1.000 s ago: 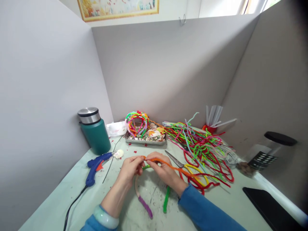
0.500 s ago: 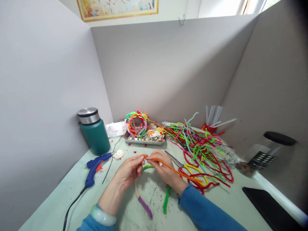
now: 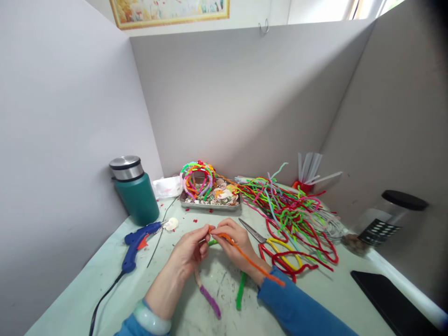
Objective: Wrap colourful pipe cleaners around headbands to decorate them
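Observation:
My left hand (image 3: 193, 247) and my right hand (image 3: 235, 242) meet fingertip to fingertip above the table, both pinching an orange pipe cleaner (image 3: 257, 267). Its long free end trails over the back of my right hand to the blue sleeve. Below the hands hangs or lies a curved band wrapped in coloured pipe cleaner, with a purple end (image 3: 210, 302) and a green end (image 3: 241, 291). The top of that band is mostly hidden by my fingers. Scissors (image 3: 268, 240) with yellow handles lie just right of my right hand.
A blue glue gun (image 3: 135, 247) and a green flask (image 3: 136, 198) stand left. Behind are a metal tray (image 3: 210, 206) of shells and wrapped hoops, and a pile of pipe cleaners (image 3: 290, 210). At right are a jar (image 3: 383, 221) and a black flat object (image 3: 388, 298).
The free end of the orange pipe cleaner has swung nearer, down onto my right sleeve. Both hands keep their pinch, with fingers slightly shifted.

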A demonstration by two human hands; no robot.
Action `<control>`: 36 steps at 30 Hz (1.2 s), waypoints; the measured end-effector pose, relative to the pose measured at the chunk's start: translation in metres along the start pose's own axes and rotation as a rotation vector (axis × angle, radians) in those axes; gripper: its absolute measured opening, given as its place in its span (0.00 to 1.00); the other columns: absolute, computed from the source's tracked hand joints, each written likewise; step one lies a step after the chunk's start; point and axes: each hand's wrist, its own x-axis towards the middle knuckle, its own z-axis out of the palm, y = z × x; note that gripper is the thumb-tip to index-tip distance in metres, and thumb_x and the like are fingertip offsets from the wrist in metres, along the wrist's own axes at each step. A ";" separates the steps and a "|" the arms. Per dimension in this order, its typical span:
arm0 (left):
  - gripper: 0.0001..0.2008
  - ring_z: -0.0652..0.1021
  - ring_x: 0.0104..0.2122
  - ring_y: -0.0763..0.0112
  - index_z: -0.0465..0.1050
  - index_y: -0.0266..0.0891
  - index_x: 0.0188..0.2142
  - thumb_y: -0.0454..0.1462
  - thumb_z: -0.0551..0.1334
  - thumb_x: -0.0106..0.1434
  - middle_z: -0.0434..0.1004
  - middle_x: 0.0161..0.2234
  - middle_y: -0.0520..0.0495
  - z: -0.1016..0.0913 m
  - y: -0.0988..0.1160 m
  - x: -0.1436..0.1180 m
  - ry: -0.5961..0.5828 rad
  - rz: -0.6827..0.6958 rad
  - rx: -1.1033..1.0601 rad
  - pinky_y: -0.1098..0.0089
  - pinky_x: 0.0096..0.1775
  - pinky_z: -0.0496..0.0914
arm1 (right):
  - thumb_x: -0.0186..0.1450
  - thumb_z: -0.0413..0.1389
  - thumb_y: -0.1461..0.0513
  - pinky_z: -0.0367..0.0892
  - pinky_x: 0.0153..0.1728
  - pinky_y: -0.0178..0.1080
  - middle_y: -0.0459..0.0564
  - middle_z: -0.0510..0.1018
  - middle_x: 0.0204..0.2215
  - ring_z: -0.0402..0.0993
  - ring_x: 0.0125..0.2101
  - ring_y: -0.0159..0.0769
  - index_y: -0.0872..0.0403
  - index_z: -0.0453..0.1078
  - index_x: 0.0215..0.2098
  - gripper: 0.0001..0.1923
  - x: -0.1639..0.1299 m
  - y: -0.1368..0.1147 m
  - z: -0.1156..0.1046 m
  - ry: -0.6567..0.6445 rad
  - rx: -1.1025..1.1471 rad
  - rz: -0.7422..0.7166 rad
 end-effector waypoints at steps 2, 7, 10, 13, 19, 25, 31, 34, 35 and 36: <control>0.10 0.62 0.12 0.85 0.71 0.34 0.26 0.39 0.66 0.51 0.66 0.19 0.57 -0.001 0.001 0.000 -0.008 0.013 0.033 0.79 0.14 0.55 | 0.63 0.54 0.63 0.65 0.35 0.37 0.49 0.71 0.32 0.69 0.33 0.34 0.51 0.74 0.35 0.06 0.001 -0.002 0.000 0.028 0.030 0.028; 0.12 0.64 0.12 0.84 0.72 0.32 0.27 0.40 0.68 0.48 0.72 0.23 0.53 -0.001 0.002 0.000 0.048 0.081 0.149 0.78 0.14 0.57 | 0.63 0.54 0.63 0.65 0.34 0.37 0.48 0.72 0.30 0.69 0.31 0.34 0.53 0.72 0.32 0.05 0.002 -0.004 0.000 0.065 0.053 0.063; 0.13 0.63 0.12 0.85 0.72 0.32 0.24 0.41 0.69 0.47 0.71 0.21 0.53 -0.001 0.000 0.000 0.067 0.109 0.173 0.78 0.14 0.56 | 0.62 0.55 0.63 0.65 0.31 0.36 0.48 0.73 0.29 0.69 0.30 0.34 0.53 0.72 0.33 0.04 0.002 -0.003 0.001 0.066 0.046 0.077; 0.14 0.62 0.12 0.85 0.72 0.31 0.24 0.41 0.69 0.47 0.70 0.20 0.53 -0.001 -0.001 0.000 0.068 0.108 0.157 0.78 0.14 0.56 | 0.63 0.53 0.63 0.65 0.32 0.36 0.49 0.72 0.30 0.69 0.31 0.34 0.53 0.72 0.34 0.06 0.002 -0.003 0.000 0.055 0.038 0.067; 0.12 0.62 0.11 0.85 0.71 0.31 0.23 0.38 0.69 0.46 0.70 0.18 0.54 0.001 -0.002 0.001 0.107 0.066 0.091 0.79 0.14 0.54 | 0.63 0.53 0.64 0.66 0.35 0.37 0.49 0.72 0.32 0.70 0.33 0.35 0.52 0.72 0.35 0.06 -0.001 -0.003 0.001 0.037 -0.044 0.000; 0.07 0.59 0.10 0.85 0.71 0.32 0.23 0.35 0.66 0.48 0.70 0.17 0.54 0.001 -0.002 0.002 0.129 0.019 0.041 0.79 0.13 0.52 | 0.63 0.52 0.65 0.65 0.34 0.37 0.49 0.71 0.30 0.69 0.31 0.35 0.52 0.70 0.34 0.05 -0.003 -0.004 0.003 0.039 -0.147 -0.026; 0.05 0.59 0.09 0.85 0.70 0.32 0.23 0.34 0.63 0.50 0.69 0.15 0.54 0.001 -0.003 0.003 0.159 -0.012 0.035 0.78 0.13 0.51 | 0.63 0.51 0.66 0.65 0.33 0.36 0.50 0.72 0.31 0.69 0.31 0.34 0.52 0.70 0.36 0.07 -0.002 -0.001 0.002 -0.001 -0.234 -0.100; 0.05 0.59 0.09 0.85 0.70 0.32 0.22 0.34 0.63 0.49 0.69 0.15 0.54 0.002 -0.004 0.003 0.164 -0.001 0.038 0.78 0.13 0.50 | 0.63 0.51 0.66 0.65 0.34 0.37 0.50 0.72 0.31 0.69 0.32 0.35 0.52 0.71 0.37 0.08 -0.003 0.002 0.002 -0.013 -0.266 -0.128; 0.05 0.58 0.09 0.85 0.69 0.32 0.21 0.34 0.63 0.49 0.68 0.15 0.54 0.002 -0.004 0.003 0.163 0.005 0.038 0.78 0.13 0.50 | 0.63 0.51 0.66 0.65 0.34 0.37 0.50 0.72 0.31 0.69 0.32 0.35 0.52 0.71 0.37 0.08 -0.004 0.002 0.003 -0.020 -0.271 -0.139; 0.06 0.58 0.09 0.86 0.69 0.32 0.21 0.34 0.63 0.48 0.68 0.15 0.54 0.002 -0.004 0.003 0.160 0.011 0.039 0.79 0.13 0.50 | 0.63 0.51 0.66 0.65 0.34 0.37 0.50 0.72 0.31 0.69 0.32 0.35 0.52 0.71 0.37 0.08 -0.004 0.002 0.003 -0.028 -0.270 -0.149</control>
